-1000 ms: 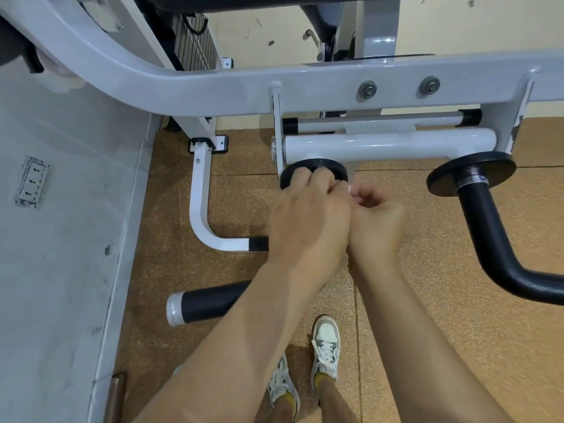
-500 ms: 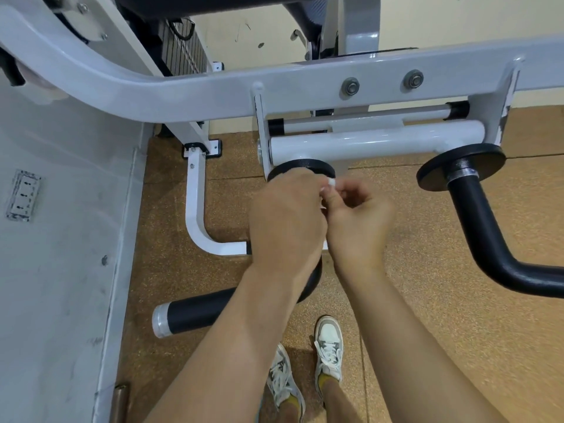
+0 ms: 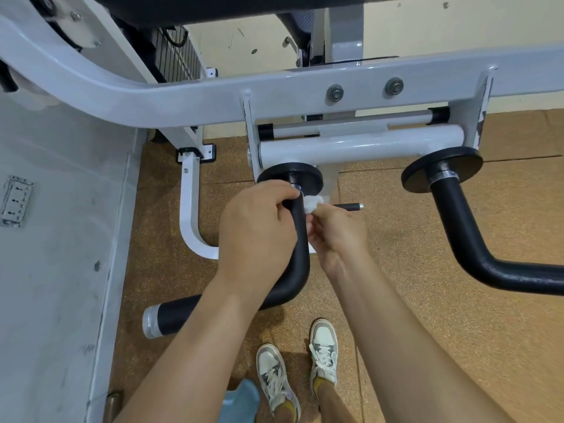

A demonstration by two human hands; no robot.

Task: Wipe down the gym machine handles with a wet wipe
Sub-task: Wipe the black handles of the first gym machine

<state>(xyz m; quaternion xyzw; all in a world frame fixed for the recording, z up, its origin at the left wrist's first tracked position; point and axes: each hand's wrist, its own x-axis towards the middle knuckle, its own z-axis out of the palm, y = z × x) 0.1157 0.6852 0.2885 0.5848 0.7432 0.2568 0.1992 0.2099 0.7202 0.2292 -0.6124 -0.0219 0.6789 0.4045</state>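
Note:
Two bent black handles hang from the machine's white crossbar (image 3: 363, 145). My left hand (image 3: 256, 233) grips the upper part of the left handle (image 3: 297, 261), just under its black disc (image 3: 290, 178). To the right of that handle, my right hand (image 3: 335, 236) pinches a crumpled white wet wipe (image 3: 311, 203), which lies against the handle's top. The lower end of this handle, with its silver cap (image 3: 152, 322), sticks out to the left below my forearm. The right handle (image 3: 464, 230) is untouched.
A curved white frame beam (image 3: 152, 99) runs overhead. A white floor bracket (image 3: 190, 221) stands left of the handle. The grey wall (image 3: 55, 270) with a socket (image 3: 15, 199) closes the left side. My shoes (image 3: 323, 352) stand on the brown cork floor (image 3: 457, 346).
My hands have parted a little: the left now wraps the handle, the right has drawn right and the white wipe shows between them. The view has shifted slightly.

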